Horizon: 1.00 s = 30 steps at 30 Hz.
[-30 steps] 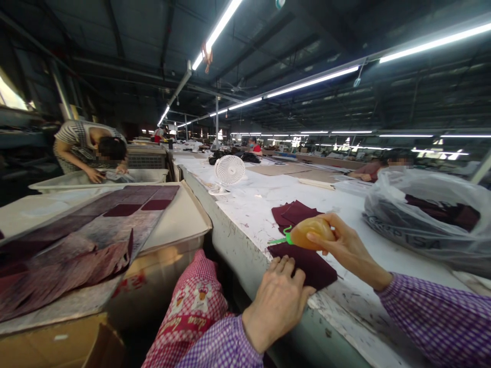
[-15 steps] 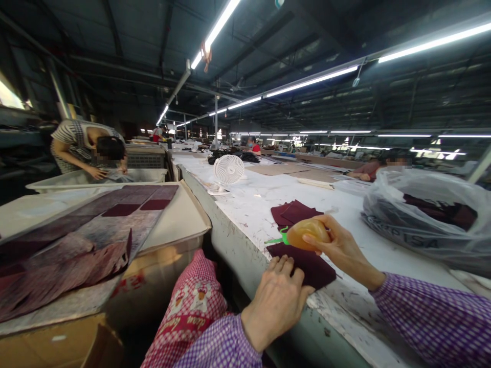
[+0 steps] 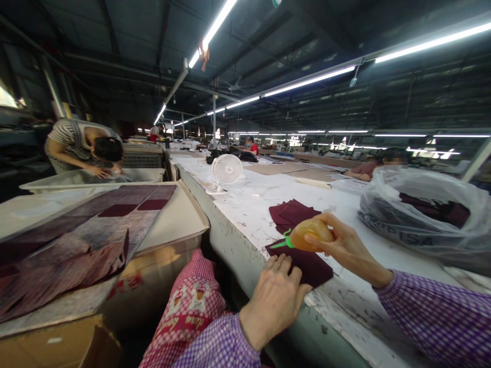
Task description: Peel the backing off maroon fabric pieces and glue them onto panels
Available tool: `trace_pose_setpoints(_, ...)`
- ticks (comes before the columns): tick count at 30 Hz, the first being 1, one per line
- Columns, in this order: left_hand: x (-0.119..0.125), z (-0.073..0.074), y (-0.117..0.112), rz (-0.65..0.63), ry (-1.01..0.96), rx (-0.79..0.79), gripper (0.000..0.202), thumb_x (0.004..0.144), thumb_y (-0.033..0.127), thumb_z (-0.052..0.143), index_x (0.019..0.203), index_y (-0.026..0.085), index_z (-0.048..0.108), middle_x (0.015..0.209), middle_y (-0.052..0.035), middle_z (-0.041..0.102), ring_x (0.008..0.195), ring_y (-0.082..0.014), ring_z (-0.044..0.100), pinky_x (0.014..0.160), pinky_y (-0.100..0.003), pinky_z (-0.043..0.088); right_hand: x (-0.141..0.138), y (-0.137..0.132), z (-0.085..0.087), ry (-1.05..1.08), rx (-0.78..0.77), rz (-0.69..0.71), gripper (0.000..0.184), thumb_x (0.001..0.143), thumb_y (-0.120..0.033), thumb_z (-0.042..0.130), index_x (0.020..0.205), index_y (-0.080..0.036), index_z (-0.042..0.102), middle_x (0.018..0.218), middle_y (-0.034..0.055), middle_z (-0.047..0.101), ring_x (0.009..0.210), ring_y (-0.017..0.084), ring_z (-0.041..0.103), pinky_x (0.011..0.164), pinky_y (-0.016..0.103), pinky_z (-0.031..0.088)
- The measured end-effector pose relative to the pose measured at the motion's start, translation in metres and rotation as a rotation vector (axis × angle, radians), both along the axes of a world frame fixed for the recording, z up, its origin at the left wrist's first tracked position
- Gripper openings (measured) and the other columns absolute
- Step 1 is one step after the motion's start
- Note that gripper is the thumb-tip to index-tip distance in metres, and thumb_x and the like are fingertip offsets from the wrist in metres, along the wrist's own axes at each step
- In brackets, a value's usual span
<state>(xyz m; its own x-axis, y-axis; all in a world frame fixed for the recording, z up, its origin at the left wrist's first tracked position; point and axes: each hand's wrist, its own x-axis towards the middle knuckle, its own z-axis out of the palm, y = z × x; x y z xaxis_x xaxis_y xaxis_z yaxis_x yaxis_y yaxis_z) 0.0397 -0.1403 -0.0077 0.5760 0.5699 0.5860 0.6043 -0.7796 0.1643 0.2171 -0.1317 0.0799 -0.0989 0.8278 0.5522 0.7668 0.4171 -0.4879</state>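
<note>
A dark maroon fabric piece (image 3: 314, 270) lies at the edge of the white-topped table, with my left hand (image 3: 273, 296) resting on its near side, fingers stretched out. My right hand (image 3: 347, 250) grips a glue bottle (image 3: 309, 235) full of amber liquid, tilted on its side. Its green nozzle (image 3: 283, 243) points left and down over the far left corner of the fabric; whether the tip touches is hard to see. Just beyond, more maroon pieces (image 3: 293, 212) lie in a loose, overlapping pile.
A white fan (image 3: 227, 169) stands farther along the table (image 3: 245, 204). To the right sits a clear plastic bag (image 3: 425, 214) holding dark fabric. On my left, a cream bin (image 3: 192, 214) bears a board with maroon pieces. A co-worker (image 3: 84, 145) bends over another bin.
The bottle has shifted slightly right, and its nozzle has tipped lower toward the fabric corner. My left hand stays on the fabric. The whole view has moved a little.
</note>
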Motion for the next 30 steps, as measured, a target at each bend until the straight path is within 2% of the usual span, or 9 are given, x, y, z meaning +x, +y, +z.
trace_pose_setpoints(5,-0.001,0.000,-0.001,-0.002,0.007,-0.016,0.028,0.091,0.036,0.043,0.097,0.014,0.058,0.118,-0.0137,0.059,0.112,-0.0252,0.055,0.102,-0.042,0.040,0.002,0.003,0.002,0.028,0.010,-0.040,0.038,0.077,-0.052,0.060,0.096,-0.020,0.052,0.072,0.0017,0.057,0.060,0.017,0.055,0.048,0.029,0.045)
trace_pose_setpoints(16,0.000,-0.002,0.001,-0.005,-0.007,-0.016,0.029,0.091,0.038,0.042,0.096,0.014,0.058,0.118,-0.0132,0.058,0.113,-0.0254,0.054,0.103,-0.041,0.039,0.003,-0.001,0.004,-0.021,-0.020,-0.021,0.037,0.077,-0.053,0.059,0.093,-0.020,0.053,0.071,0.0007,0.058,0.058,0.016,0.054,0.050,0.029,0.044)
trace_pose_setpoints(21,0.000,-0.001,0.000,0.002,0.005,-0.033,0.029,0.091,0.037,0.043,0.096,0.013,0.058,0.119,-0.0138,0.058,0.114,-0.0254,0.053,0.103,-0.041,0.038,0.003,0.003,0.003,-0.091,0.058,-0.031,0.036,0.077,-0.051,0.060,0.091,-0.019,0.054,0.072,0.0023,0.059,0.062,0.018,0.055,0.053,0.030,0.045)
trace_pose_setpoints(30,-0.001,-0.001,0.000,-0.003,-0.005,-0.051,0.031,0.092,0.038,0.041,0.099,0.013,0.059,0.120,-0.0132,0.058,0.113,-0.0249,0.053,0.104,-0.040,0.037,0.001,-0.002,0.012,0.024,0.014,-0.027,0.037,0.075,-0.052,0.062,0.092,-0.020,0.053,0.068,0.0011,0.057,0.054,0.015,0.053,0.042,0.025,0.042)
